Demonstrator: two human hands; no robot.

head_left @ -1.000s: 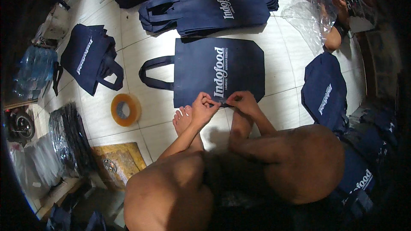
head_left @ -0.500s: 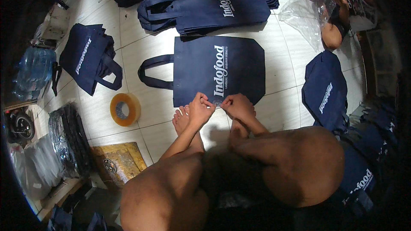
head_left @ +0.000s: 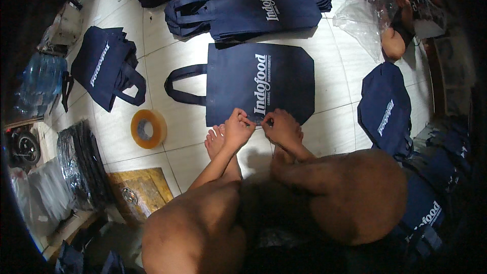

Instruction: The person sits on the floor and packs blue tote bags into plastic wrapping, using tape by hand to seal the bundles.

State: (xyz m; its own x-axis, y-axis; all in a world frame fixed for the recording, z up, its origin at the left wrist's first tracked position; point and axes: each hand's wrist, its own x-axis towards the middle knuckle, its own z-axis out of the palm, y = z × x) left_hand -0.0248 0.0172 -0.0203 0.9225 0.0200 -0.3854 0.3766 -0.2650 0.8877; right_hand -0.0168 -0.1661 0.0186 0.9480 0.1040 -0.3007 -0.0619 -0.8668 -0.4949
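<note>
A navy cloth bag (head_left: 231,78) with white print lies flat on the tiled floor in front of me, its loop handle pointing left. Both my hands meet at the bag's near edge, between my bare feet. My left hand (head_left: 238,129) is closed in a pinch there. Just beside it, my right hand (head_left: 282,128) pinches too, thumb and forefinger curled together. A small shiny spot shows between the fingertips, but what they hold is too small to make out.
Beyond the bag lies a stack of navy bags (head_left: 238,12). More folded bags lie left (head_left: 96,66) and right (head_left: 385,106). A tape roll (head_left: 148,129) rests near my left foot. At the far right, another person's hand (head_left: 403,0) is by a transparent plastic bag (head_left: 360,15).
My hands stay at the bag's near edge, with only small finger movements. The shiny bit between the fingertips shows less than before. At the far right, the other person's hands have shifted slightly.
</note>
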